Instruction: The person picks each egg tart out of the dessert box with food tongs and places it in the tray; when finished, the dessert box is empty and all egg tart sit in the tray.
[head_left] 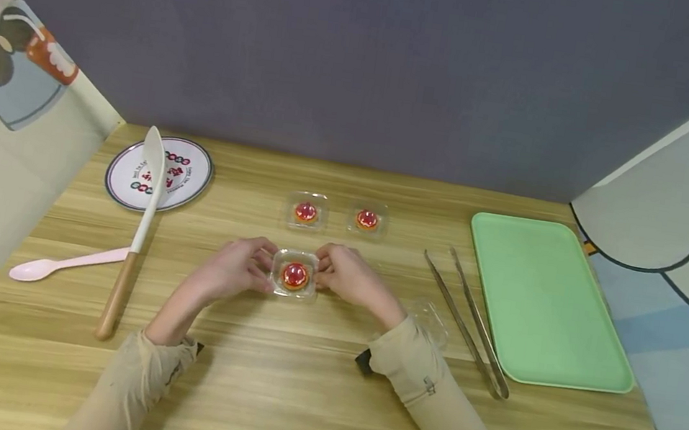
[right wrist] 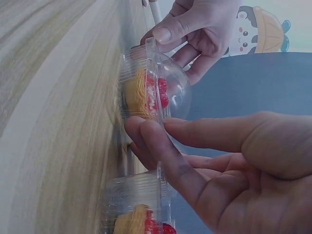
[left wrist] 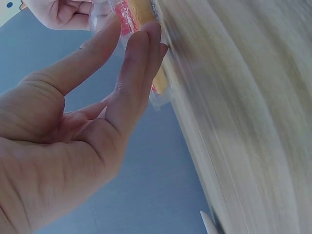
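Observation:
A clear plastic box (head_left: 291,291) with a domed lid holds a small red-topped tart (head_left: 295,276) and sits low at the table. My left hand (head_left: 239,266) is at its left side, thumb and fingers pinching the rim. On the opposite side, my right hand (head_left: 346,277) pinches the rim between thumb and fingertips, as the right wrist view shows most plainly. Ridged walls and the tart (right wrist: 139,95) show between the two hands there. In the left wrist view the fingers of my left hand (left wrist: 97,112) hide part of the box.
Behind stand two more boxed tarts, one left (head_left: 306,211) and one right (head_left: 367,219). A plastic lid or box (head_left: 431,322) lies by the right sleeve, near metal tongs (head_left: 469,311) and a green tray (head_left: 551,307). Left are a plate (head_left: 189,176), a spatula (head_left: 146,218) and a pink spoon (head_left: 73,263).

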`<state>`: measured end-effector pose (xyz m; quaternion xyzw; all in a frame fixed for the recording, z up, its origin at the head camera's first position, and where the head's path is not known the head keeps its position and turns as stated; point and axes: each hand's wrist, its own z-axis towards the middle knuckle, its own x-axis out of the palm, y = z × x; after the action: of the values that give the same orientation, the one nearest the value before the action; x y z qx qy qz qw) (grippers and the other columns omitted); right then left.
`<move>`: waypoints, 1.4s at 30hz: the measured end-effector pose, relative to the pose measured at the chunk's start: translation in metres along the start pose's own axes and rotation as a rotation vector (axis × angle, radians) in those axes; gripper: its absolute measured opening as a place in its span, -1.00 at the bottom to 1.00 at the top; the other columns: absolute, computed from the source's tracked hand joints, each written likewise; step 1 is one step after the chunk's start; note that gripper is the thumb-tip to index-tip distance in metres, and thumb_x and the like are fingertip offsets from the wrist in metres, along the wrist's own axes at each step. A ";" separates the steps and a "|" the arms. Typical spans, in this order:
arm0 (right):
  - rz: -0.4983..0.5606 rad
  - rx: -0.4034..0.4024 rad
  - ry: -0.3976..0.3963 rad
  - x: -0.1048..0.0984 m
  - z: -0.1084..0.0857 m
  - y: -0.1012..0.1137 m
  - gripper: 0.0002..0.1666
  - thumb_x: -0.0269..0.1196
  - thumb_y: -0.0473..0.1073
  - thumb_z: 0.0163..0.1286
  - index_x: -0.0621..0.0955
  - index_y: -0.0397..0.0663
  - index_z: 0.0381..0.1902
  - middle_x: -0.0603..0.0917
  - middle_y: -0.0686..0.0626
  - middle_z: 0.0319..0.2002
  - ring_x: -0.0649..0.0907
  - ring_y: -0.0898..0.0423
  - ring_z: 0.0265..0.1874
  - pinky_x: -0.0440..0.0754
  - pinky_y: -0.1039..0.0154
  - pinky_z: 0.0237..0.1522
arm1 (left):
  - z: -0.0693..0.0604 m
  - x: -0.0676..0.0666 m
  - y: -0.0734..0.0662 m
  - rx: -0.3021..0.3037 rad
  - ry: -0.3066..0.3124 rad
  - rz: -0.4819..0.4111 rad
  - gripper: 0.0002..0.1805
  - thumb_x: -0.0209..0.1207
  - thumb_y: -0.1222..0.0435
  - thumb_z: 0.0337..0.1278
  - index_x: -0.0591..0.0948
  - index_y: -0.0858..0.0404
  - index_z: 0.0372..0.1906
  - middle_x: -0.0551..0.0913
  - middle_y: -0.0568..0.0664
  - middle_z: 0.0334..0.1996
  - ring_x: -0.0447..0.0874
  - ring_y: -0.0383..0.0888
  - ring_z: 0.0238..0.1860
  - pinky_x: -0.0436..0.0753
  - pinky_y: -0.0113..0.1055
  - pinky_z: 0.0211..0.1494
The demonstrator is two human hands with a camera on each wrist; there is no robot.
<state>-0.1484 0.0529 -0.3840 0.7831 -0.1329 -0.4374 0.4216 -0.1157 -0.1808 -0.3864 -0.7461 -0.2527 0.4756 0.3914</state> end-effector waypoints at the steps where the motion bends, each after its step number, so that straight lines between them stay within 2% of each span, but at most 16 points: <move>1: -0.003 -0.002 0.003 0.000 0.000 0.000 -0.56 0.31 -0.50 0.45 0.55 -0.55 0.25 0.77 -0.30 -0.03 0.78 -0.04 -0.11 0.82 0.32 -0.07 | 0.000 0.000 0.000 0.001 -0.001 0.001 -0.30 0.49 0.57 0.03 0.48 0.58 0.32 0.72 0.42 0.06 0.82 0.20 -0.04 0.83 0.02 0.12; 6: -0.024 -0.011 0.007 -0.002 -0.001 0.001 -0.59 0.32 -0.50 0.44 0.58 -0.52 0.21 0.78 -0.27 -0.07 0.78 -0.01 -0.15 0.81 0.33 -0.10 | 0.000 0.001 -0.001 0.007 -0.004 -0.001 -0.28 0.49 0.60 0.00 0.47 0.58 0.32 0.71 0.44 0.07 0.83 0.22 -0.05 0.84 0.01 0.10; 23: -0.044 -0.019 -0.005 -0.002 -0.001 0.003 -0.48 0.36 -0.50 0.39 0.54 -0.55 0.27 0.77 -0.31 -0.01 0.78 -0.06 -0.10 0.82 0.30 -0.07 | 0.000 0.002 -0.001 0.002 -0.014 -0.019 -0.25 0.50 0.61 -0.03 0.45 0.57 0.33 0.72 0.40 0.04 0.82 0.22 -0.03 0.84 -0.02 0.09; 30: -0.042 -0.008 0.001 -0.002 -0.001 0.003 -0.47 0.37 -0.50 0.37 0.55 -0.53 0.28 0.78 -0.28 -0.02 0.77 -0.04 -0.10 0.81 0.31 -0.06 | 0.000 0.003 -0.002 0.018 -0.014 -0.025 -0.25 0.49 0.63 -0.04 0.44 0.56 0.32 0.73 0.42 0.01 0.83 0.24 -0.05 0.85 -0.02 0.07; 42: -0.021 -0.019 -0.021 0.000 -0.001 -0.001 -0.42 0.39 -0.51 0.34 0.51 -0.51 0.29 0.76 -0.25 -0.05 0.77 0.00 -0.16 0.81 0.34 -0.12 | 0.000 0.003 -0.001 0.007 -0.007 -0.013 -0.26 0.51 0.61 -0.02 0.46 0.59 0.33 0.73 0.44 0.02 0.84 0.21 -0.07 0.85 -0.01 0.06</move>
<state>-0.1471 0.0539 -0.3843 0.7757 -0.1250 -0.4513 0.4231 -0.1143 -0.1780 -0.3868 -0.7417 -0.2572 0.4764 0.3960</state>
